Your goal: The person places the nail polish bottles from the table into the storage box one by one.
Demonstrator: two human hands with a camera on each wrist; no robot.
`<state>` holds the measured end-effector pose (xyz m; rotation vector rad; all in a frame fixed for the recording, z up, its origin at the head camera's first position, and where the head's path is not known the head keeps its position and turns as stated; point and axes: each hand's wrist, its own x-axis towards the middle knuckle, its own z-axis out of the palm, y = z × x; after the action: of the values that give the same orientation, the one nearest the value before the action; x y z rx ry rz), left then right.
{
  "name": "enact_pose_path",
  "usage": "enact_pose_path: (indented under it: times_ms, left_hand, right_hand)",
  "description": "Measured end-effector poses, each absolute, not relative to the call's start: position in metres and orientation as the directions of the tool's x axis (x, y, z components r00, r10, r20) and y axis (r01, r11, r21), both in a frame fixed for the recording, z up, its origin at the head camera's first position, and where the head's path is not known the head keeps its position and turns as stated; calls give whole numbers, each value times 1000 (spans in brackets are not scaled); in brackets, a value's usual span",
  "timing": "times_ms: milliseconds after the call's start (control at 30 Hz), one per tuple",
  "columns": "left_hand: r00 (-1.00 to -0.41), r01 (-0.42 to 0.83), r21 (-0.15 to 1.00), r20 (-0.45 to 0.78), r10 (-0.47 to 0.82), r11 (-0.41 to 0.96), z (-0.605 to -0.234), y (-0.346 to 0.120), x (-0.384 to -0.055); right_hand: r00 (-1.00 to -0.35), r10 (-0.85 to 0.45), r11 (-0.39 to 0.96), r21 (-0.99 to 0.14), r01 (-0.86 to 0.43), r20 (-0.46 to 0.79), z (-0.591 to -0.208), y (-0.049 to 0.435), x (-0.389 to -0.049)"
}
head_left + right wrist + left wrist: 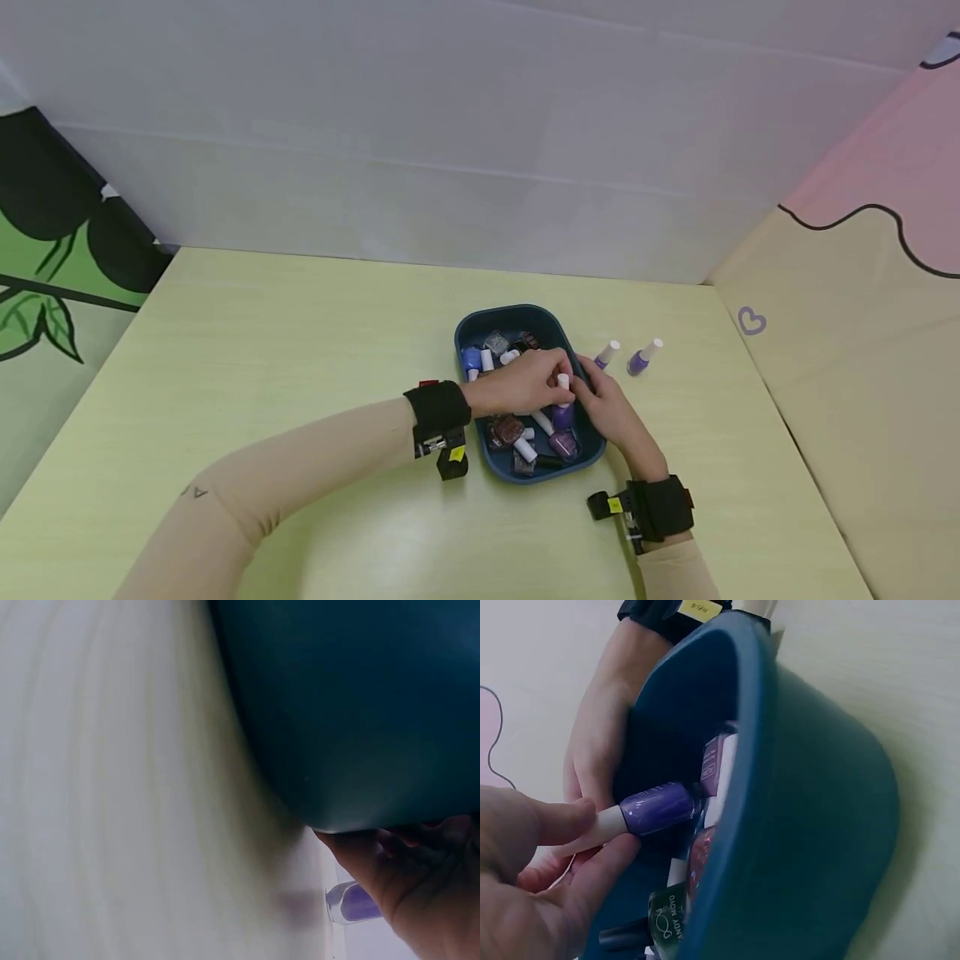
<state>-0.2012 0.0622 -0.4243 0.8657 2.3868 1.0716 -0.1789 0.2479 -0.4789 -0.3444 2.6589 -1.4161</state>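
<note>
A dark blue plastic basin (pixel 500 313) stands on the table, holding several nail polish bottles. Inside it, my left hand (pixel 525 383) pinches a purple nail polish bottle (pixel 658 808) by its white cap between thumb and fingers. The bottle tilts in the left wrist view, its glass end over the other bottles. At the basin's right side my right hand (pixel 611 408) grips the rim, partly hidden behind the wall in the right wrist view. Under the left hand lie a glittery purple bottle (pixel 563 445) and a reddish-brown one (pixel 507 429).
Two purple bottles with white caps, a nearer one (pixel 601 361) and a farther one (pixel 639 362), stand upright on the table right of the basin. A blue bottle (pixel 471 358) lies at the basin's left wall. Pale walls border the table (pixel 315 333) behind and at right.
</note>
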Motion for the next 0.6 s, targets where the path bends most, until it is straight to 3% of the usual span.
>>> enact_pose_path:
  times_ms: [167, 600]
  left_hand:
    - [-747, 390, 735, -100, 657, 555, -427, 66, -206]
    - [-709, 552, 590, -40, 704, 590, -440, 66, -212]
  right_hand:
    - [-968, -250, 541, -827, -151, 14, -481, 248, -179]
    - [-968, -252, 529, -834, -154, 19, -482, 249, -179]
